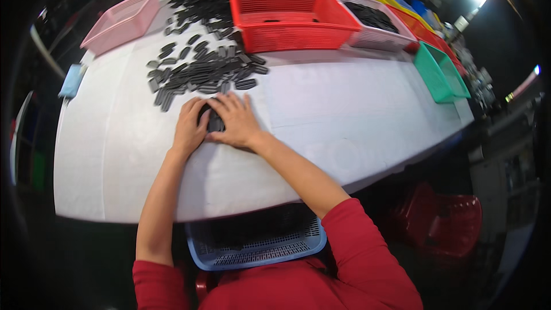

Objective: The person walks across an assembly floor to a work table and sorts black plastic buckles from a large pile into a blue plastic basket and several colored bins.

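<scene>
My left hand [190, 126] and my right hand [236, 119] curve around a small bunch of black oblong pieces [216, 122] on the white table. Fingers and thumbs of both hands press in from either side, and part of the bunch is hidden beneath them. Just beyond my fingertips lies a loose heap of the same flat, rounded, ribbed black pieces [201, 73]. Some lie singly around its edge.
A larger black pile [209, 0] covers the far side. A pink basket [123, 21] stands far left, a red basket [295, 37] far centre, a pale basket [384, 39] and a green basket [441, 73] to the right. A blue basket [255, 257] sits below the table's near edge [229, 216].
</scene>
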Available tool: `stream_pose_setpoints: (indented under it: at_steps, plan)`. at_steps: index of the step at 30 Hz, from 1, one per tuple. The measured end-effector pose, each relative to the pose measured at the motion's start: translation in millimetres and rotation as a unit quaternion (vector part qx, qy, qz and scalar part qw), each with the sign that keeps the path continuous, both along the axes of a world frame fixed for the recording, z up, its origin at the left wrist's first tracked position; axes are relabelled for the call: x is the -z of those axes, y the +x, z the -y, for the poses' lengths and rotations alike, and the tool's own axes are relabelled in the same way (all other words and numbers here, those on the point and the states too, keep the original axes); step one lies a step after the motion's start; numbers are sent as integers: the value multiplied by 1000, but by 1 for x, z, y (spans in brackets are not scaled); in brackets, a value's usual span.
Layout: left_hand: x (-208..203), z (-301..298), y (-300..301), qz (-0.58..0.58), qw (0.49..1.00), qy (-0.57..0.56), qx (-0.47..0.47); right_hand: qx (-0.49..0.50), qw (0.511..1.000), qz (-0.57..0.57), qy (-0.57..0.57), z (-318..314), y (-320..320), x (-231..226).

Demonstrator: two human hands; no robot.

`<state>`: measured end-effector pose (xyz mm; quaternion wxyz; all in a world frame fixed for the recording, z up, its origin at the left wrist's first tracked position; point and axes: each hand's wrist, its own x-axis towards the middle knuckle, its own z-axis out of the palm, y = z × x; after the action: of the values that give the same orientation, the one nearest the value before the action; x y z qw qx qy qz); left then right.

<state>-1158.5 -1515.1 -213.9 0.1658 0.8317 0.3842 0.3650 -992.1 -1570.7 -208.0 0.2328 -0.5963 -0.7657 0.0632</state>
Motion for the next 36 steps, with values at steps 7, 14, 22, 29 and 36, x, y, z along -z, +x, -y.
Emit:
stream_pose_setpoints:
  at_steps: [7, 14, 22, 29, 36]
  plan:
    - [-25, 83, 10, -38, 997, -36, 49, -69, 993, -78, 64, 68, 26, -8]
    - [-36, 116, 8, -37, 994, -62, 81, 12, 1000, 0, 23, 118, 85, -24]
    - [-55, 160, -16, 28, 996, -33, 81, -42, 996, -25, 73, 107, 37, -36]
    - [-37, 177, -18, -94, 988, 54, 111, -96, 984, 81, 127, 77, 20, -26]
    - [-49, 129, -22, -46, 998, 31, 12, -115, 970, 116, 178, 82, 24, -25]
